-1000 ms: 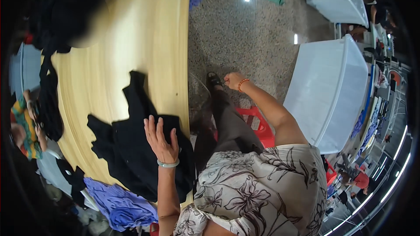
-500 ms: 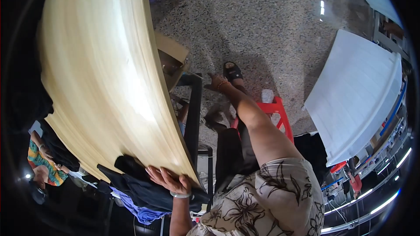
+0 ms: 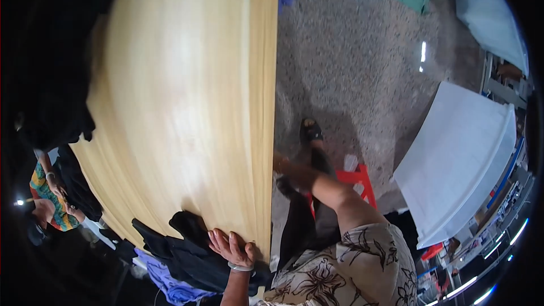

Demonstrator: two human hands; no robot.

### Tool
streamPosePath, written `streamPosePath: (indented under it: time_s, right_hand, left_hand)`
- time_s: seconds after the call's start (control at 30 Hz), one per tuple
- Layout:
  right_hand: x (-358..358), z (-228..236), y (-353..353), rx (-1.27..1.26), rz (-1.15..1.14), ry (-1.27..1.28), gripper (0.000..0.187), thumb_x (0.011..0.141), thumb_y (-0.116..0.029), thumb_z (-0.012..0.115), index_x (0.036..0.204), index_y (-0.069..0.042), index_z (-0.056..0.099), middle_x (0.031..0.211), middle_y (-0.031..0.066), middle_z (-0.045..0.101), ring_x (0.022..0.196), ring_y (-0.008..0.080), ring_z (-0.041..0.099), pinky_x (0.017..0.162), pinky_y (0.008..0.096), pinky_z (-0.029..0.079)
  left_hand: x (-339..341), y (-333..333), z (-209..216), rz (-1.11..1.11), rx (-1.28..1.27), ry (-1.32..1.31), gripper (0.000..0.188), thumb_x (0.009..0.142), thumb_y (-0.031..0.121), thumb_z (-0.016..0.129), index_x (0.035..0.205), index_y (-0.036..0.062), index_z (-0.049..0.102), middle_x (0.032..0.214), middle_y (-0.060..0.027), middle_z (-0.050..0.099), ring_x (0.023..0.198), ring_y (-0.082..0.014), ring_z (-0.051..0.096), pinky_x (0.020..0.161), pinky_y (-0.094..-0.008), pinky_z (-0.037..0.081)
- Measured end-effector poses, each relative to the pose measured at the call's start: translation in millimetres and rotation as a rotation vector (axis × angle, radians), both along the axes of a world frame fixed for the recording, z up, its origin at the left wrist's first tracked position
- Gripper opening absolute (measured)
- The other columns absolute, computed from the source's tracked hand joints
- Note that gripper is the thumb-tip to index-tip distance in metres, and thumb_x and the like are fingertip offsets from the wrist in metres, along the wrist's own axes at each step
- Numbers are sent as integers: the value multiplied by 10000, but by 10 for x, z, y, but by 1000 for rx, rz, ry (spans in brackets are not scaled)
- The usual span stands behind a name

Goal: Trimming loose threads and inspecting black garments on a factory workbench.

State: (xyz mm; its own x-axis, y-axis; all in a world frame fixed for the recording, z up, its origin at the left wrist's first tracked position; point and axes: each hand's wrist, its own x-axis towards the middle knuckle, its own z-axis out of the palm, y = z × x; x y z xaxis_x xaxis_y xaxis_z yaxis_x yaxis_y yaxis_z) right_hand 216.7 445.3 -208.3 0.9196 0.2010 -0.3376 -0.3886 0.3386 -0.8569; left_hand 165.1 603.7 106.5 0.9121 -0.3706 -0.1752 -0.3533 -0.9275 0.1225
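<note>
My left hand (image 3: 233,249) lies flat with its fingers stretched out near the table's close edge, at the side of a piece of black cloth (image 3: 180,254). Some of the cloth lies under or against the fingers; exactly how much I cannot tell. It holds nothing visible. A light bracelet circles the wrist. My right arm stretches forward and left, and my right hand (image 3: 280,163) goes out of sight beneath the edge of the wooden table (image 3: 187,107). Its fingers are hidden, so what it touches does not show.
Dark cloth (image 3: 51,79) is heaped along the table's far left. Blue-purple cloth (image 3: 170,282) hangs near the bottom. Beside my legs stands a red stool (image 3: 362,184). To the right is a large white bin (image 3: 456,164). Another person (image 3: 56,198) sits across the table.
The view has shifted, so the table reaches further right. My right hand, earlier visible above the floor, is now under the table's edge. My left hand stays by the black cloth.
</note>
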Motion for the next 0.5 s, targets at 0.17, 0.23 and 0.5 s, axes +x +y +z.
streamPosePath:
  time_s: [0.17,0.23,0.5]
  right_hand:
    - [-259,851,-482,-270,253,133,356,955,-306,521,1231,-97,605,1022,182,679,877,151,635,799,321,493]
    - [-531,1134,-712,-196,94,158,327,952,-293,545,1196,-90,621,995,162,687,873,97,593,790,307,483]
    - [-1008,2465,-1263,-474,-336,103,246,965,-229,563,1091,-58,687,720,-45,574,620,18,450,563,197,402]
  left_hand:
    - [-44,63,-125,45,4,28,572,939,483,409,1390,131,425,1481,-236,323,1376,-446,270,1110,-574,100]
    - [10,-37,-161,39,-27,14,564,931,482,430,1375,134,448,1486,-214,329,1378,-435,273,1095,-586,127]
    - [129,-41,-236,-8,-148,-126,571,869,388,550,1388,175,443,1509,-166,313,1394,-394,259,1070,-609,191]
